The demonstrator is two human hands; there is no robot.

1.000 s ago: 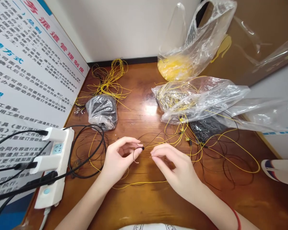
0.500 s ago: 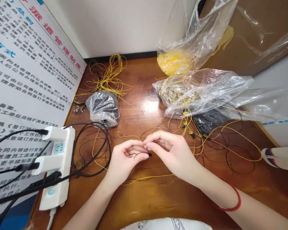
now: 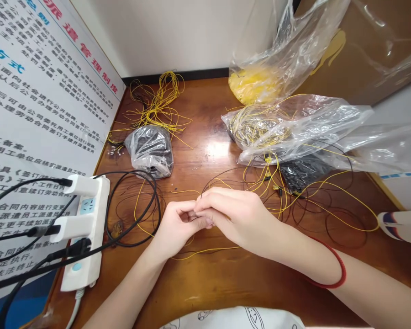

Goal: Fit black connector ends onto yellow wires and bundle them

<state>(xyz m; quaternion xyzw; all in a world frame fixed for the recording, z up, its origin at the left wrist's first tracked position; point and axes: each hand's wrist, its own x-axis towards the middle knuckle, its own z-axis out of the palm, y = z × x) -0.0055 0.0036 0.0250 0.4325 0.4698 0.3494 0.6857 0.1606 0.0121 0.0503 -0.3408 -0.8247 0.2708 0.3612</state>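
My left hand [image 3: 176, 226] and my right hand [image 3: 234, 214] meet over the middle of the wooden table [image 3: 226, 283], fingertips pinched together. Between them they hold a thin black wire [image 3: 222, 174] that arcs away to the right; the pinched end is hidden by my right fingers. A loose yellow wire [image 3: 205, 251] lies on the table just under both hands. A red band [image 3: 332, 274] circles my right wrist.
A white power strip [image 3: 84, 228] with black plugs and cables lies at the left by a printed board [image 3: 37, 114]. A small bag of black parts [image 3: 152, 151] and a yellow wire bundle [image 3: 157, 107] sit behind. Plastic bags [image 3: 294, 128] with wires fill the right.
My two hands came together from slightly apart, and the right fingers now cover the black wire end that the left hand was pinching. The view shifted a little.
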